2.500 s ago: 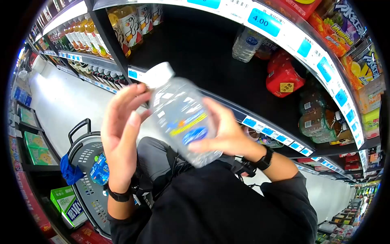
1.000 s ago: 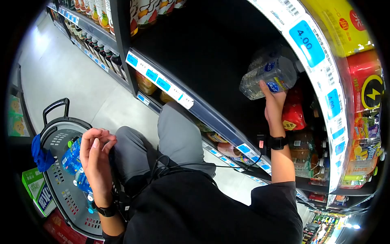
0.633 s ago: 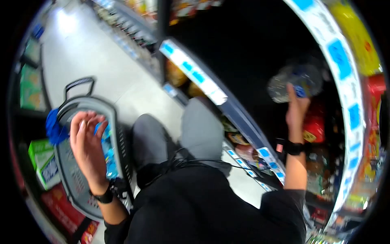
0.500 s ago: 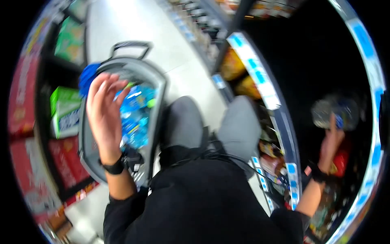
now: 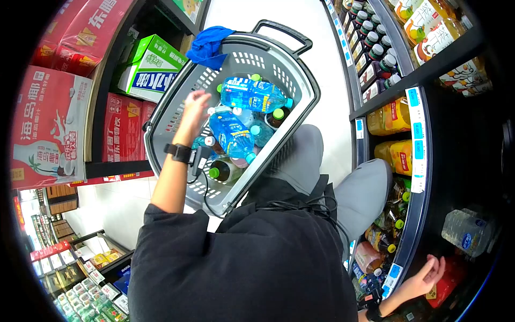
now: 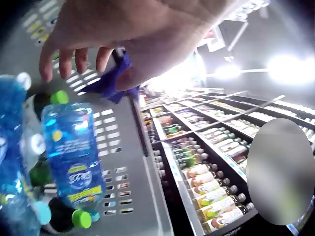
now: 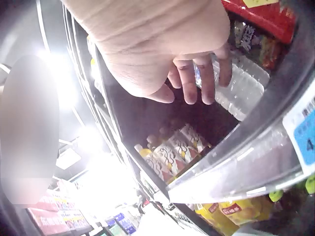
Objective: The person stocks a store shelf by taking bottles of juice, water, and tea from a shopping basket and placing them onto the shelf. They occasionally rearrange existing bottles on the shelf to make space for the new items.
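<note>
My left hand (image 5: 196, 110) hovers over the grey shopping basket (image 5: 177, 80), holding nothing, its fingers loosely bent. In the basket lie two blue-labelled drink bottles, one upper (image 5: 252, 95) and one lower (image 5: 232, 133), among several others. The left wrist view has the hand (image 6: 123, 39) above a blue bottle (image 6: 76, 152). At lower right, my right hand (image 5: 429, 273) is at the dark shelf, empty, with relaxed fingers. Just beyond its fingertips a clear plastic bottle (image 5: 465, 232) with a blue label sits on the shelf; in the right wrist view the fingers partly cover the clear bottle (image 7: 246, 86).
A blue cloth (image 5: 208, 47) hangs on the basket's rim. Red cartons (image 5: 51, 126) and a green box (image 5: 154, 67) fill the left shelves. The right shelf's front edge (image 5: 416, 214) runs beside my knees. A red pack (image 5: 448, 282) lies near my right hand.
My right hand has put the clear bottle on the shelf and let go, drawing back a little. The view has swung left toward the basket; my left hand stays above it.
</note>
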A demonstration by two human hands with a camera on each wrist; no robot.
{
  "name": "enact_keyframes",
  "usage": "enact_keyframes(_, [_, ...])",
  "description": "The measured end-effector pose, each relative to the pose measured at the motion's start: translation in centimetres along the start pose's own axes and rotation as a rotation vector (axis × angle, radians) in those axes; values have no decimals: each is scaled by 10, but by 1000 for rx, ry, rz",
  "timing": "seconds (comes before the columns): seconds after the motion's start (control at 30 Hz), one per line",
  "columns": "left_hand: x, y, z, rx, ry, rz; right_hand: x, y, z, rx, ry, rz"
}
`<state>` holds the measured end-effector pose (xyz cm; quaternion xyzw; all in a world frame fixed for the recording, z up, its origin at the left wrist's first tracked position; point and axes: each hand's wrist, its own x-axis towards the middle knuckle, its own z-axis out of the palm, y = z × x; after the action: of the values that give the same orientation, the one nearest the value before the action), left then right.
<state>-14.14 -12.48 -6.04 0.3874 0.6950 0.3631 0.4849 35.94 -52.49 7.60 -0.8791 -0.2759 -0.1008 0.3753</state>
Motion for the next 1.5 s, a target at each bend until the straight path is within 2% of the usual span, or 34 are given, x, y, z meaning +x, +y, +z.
enact_keyframes(0.1, [22, -58, 4, 103, 17, -165, -18, -2, 16, 62, -24, -6])
enact_keyframes(0.17, [17, -72, 14, 276, 66, -141, -24, 3, 22, 95, -66, 2])
enact_keyframes(0.23, [8, -90, 28, 297, 188, -114, -30, 1, 29, 114, -40, 8])
enact_keyframes(0.3, [1, -95, 35, 281, 214, -75, -33, 0, 32, 115, -36, 12])
enact_keyframes(0.37, [-11, -81, 37, -136, 65, -225, -36, -1, 35, 145, -14, 12])
enact_keyframes(0.4, [-35, -46, 50, -203, 223, -344, -36, 1, 35, 151, -22, 20])
enact_keyframes(0.43, [-36, -49, 46, -202, 216, -342, -37, 3, 35, 149, -16, 22])
enact_keyframes(0.5, [-34, -58, 37, -518, 10, -533, -39, 6, 36, 199, -31, 20])
enact_keyframes(0.53, [-52, -40, 45, -500, 26, -614, -40, 4, 35, 179, -40, 15])
enact_keyframes(0.57, [-40, -67, 39, -579, -91, -634, -41, 3, 36, 191, -28, 34])
enact_keyframes(0.67, [-44, -66, 44, -581, -188, -712, -44, 1, 40, 206, -12, 45])
enact_keyframes(0.73, [-36, -77, 49, -548, -326, -849, -47, -1, 42, 182, -19, 45])
enact_keyframes(0.77, [-31, -80, 51, -543, -335, -846, -48, -4, 42, 180, -10, 48])
enact_keyframes(0.83, [-19, -82, 55, -516, -333, -988, -49, -9, 41, 118, -30, 15])
enact_keyframes(0.87, [-16, -84, 54, -489, -348, -999, -49, -6, 42, 133, -30, 20])
enact_keyframes(1.0, [-17, -80, 49, -479, -337, -995, -49, -3, 43, 160, -27, 11])
enact_keyframes(1.1, [-22, -64, 43, -807, -311, -1010, -46, -7, 44, 156, -42, 6])
enact_keyframes(1.17, [-51, -17, 38, -835, -220, -1017, -44, -12, 46, 190, 3, 10])
enact_keyframes(1.23, [-73, 13, 27, -810, -133, -936, -44, -11, 49, 255, 16, 14])
enact_keyframes(1.3, [-88, 26, 12, -967, -290, -833, -44, -12, 53, 319, 30, 19])
enact_keyframes(1.33, [-100, 33, 7, -964, -332, -694, -44, -12, 55, 338, 26, -1])
enact_keyframes(1.37, [-127, 56, 12, -884, -247, -512, -44, -14, 56, 357, 22, -21])
enact_keyframes(1.43, [-139, 65, 2, -901, -343, -409, -44, -23, 60, 389, 3, -36])
enact_keyframes(1.5, [-155, 75, 2, -867, -352, -351, -43, -32, 64, 450, -83, -102])
